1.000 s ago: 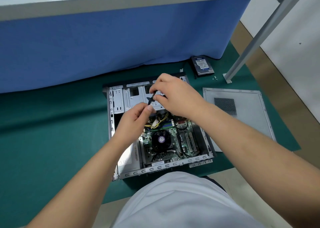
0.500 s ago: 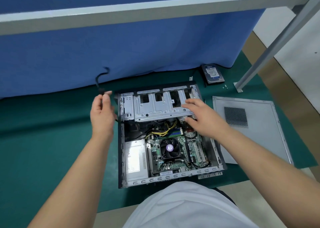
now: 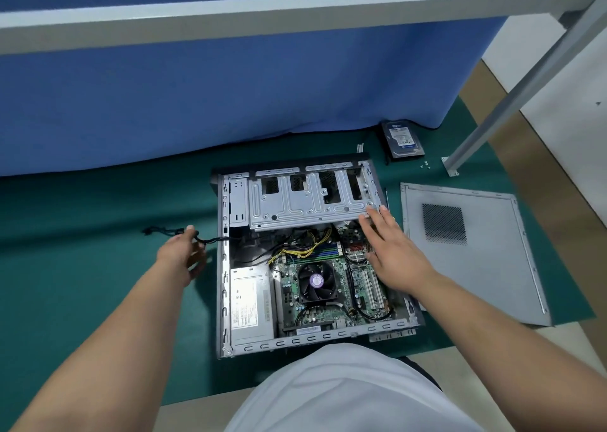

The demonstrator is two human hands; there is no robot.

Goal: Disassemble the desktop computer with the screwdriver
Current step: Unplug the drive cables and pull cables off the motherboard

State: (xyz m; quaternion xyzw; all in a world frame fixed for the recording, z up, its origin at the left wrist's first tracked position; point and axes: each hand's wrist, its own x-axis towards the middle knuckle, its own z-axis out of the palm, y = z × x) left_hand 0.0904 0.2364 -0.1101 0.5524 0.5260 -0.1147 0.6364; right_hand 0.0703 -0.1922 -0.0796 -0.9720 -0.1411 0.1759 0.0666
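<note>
Change since a second ago: both hands then worked together over the drive cage (image 3: 312, 198), pinching a black cable (image 3: 184, 234) between them; half a second ago the left hand (image 3: 182, 254) had lifted that cable up and out past the left wall; now the cable lies low over the mat (image 3: 98, 234) left of the case (image 3: 223, 267), its free plug end well outside, its other end still running in over the wall.

Left hand: fingers curled round the cable at mid-length, holding it, palm turned down and away. Right hand (image 3: 391, 251): fingers straight and spread, tips touching the cage's near right corner, holding nothing.

Meaning, as a judgement: one lead is unplugged and routed clear of the cage, so the cage is probably the next part to come free; the right hand seems to steady or feel it.

Case lies flat on its side in the middle of the mat, open face up; long axis runs away from the person, drive-bay front toward the blue curtain (image 3: 230, 86), rear panel nearest the body. Side panel (image 3: 492, 267) lies flat just right of it; hard drive (image 3: 402, 139) sits beyond, by the curtain, with small screws (image 3: 426, 165) near. A thin rod between case and panel may be the screwdriver; cannot tell.
</note>
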